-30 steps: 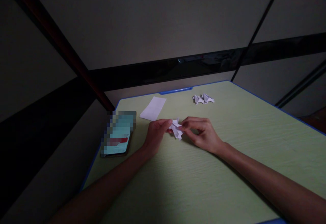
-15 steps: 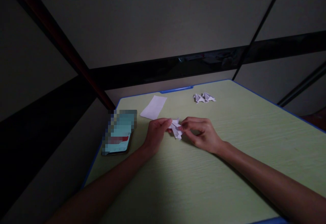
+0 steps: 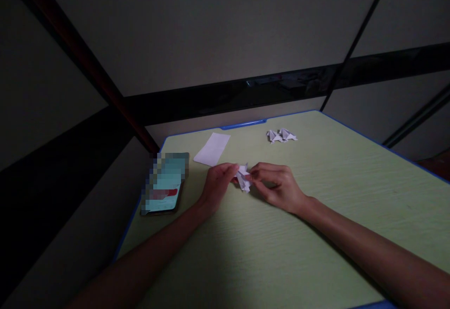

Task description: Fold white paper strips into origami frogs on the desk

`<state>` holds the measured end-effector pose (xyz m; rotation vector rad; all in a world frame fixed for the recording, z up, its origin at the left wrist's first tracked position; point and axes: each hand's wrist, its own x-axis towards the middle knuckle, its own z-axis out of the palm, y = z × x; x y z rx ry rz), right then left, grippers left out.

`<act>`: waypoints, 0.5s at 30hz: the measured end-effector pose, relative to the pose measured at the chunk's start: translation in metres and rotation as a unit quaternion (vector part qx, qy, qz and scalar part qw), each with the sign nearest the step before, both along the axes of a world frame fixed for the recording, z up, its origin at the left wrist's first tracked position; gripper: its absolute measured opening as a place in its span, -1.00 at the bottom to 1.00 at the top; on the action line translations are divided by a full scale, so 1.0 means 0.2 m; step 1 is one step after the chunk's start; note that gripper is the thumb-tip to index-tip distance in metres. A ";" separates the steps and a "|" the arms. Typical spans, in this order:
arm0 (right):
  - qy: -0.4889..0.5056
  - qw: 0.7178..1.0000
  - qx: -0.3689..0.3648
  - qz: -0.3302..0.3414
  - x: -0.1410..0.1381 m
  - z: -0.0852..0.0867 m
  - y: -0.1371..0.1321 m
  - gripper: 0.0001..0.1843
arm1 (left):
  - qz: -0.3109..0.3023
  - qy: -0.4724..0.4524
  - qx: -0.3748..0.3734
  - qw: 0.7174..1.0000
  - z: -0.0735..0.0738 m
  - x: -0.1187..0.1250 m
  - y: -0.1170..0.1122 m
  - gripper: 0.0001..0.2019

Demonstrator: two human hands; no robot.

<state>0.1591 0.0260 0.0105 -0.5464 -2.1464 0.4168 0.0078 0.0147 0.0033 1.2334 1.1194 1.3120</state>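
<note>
A small white folded paper figure is held just above the green table between both hands. My left hand pinches its left side with thumb and fingers closed. My right hand pinches its right side, fingers curled together. Both forearms reach in from the near edge.
A flat white paper sheet lies behind my left hand. Two finished folded paper figures sit near the far edge. A phone with a lit screen rests at the table's left edge. A dark red post and dim walls stand behind.
The hands have drawn slightly closer together on the paper figure; otherwise nothing has moved.
</note>
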 end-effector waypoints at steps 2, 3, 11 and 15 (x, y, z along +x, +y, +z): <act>-0.006 1.000 0.004 0.002 0.00 0.00 0.00 -0.79 | 0.005 0.043 0.004 0.999 0.01 0.00 0.00 -0.78; -0.009 1.000 0.007 0.004 0.00 0.00 0.00 -0.79 | 0.009 0.056 0.004 0.998 0.01 0.00 -0.01 -0.79; -0.048 0.997 0.062 0.013 0.00 0.02 -0.01 -0.79 | 0.031 0.045 0.025 0.998 0.00 -0.01 -0.02 -0.77; -0.094 0.992 0.072 0.035 0.00 0.03 -0.01 -0.77 | 0.040 0.056 0.029 0.997 0.01 -0.01 -0.02 -0.78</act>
